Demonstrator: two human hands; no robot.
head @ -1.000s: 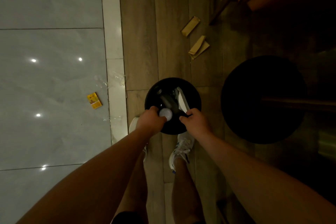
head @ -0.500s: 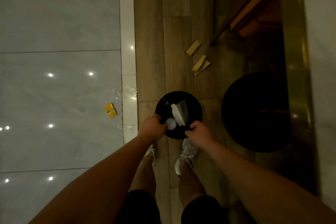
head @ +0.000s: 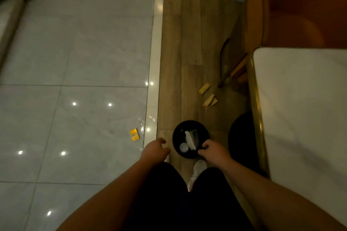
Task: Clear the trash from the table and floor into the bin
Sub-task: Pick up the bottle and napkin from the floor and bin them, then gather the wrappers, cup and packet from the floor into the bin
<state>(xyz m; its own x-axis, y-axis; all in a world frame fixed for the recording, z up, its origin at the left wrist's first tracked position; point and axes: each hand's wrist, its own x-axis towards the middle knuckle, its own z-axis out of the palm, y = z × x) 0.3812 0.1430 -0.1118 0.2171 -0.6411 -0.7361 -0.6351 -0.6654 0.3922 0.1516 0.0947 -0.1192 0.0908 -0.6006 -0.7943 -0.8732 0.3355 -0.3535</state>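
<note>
**Bin partly loaded; floor scraps remain**

Currently the black round bin point(head: 190, 139) stands on the wood-plank floor point(head: 189, 47) directly ahead of the person's shoes. Inside it: a small white round item and a pale wrapper or cup, lying against the near wall. The right hand point(head: 214, 151) curls its fingers over the bin's near rim, apparently to steady or carry it. The left hand point(head: 155, 151) sits just beside the bin's left edge, not touching it, fingers loosely bent and holding nothing.

Trash not yet collected: a yellow packet point(head: 134, 134) on the grey tile floor point(head: 75, 62), left of the bin, with what looks like crumpled clear film point(head: 145, 121) near the pale border strip; three tan card pieces point(head: 207, 95) on the planks beyond the bin.

The counter point(head: 304, 99) at right, white-topped with a brass edge, shows no trash in the visible part.

Judgement: table portion likely done; floor pickup is next. Holding the rim would let the bin travel to each scrap. The film is hard to see in this dim light.
</note>
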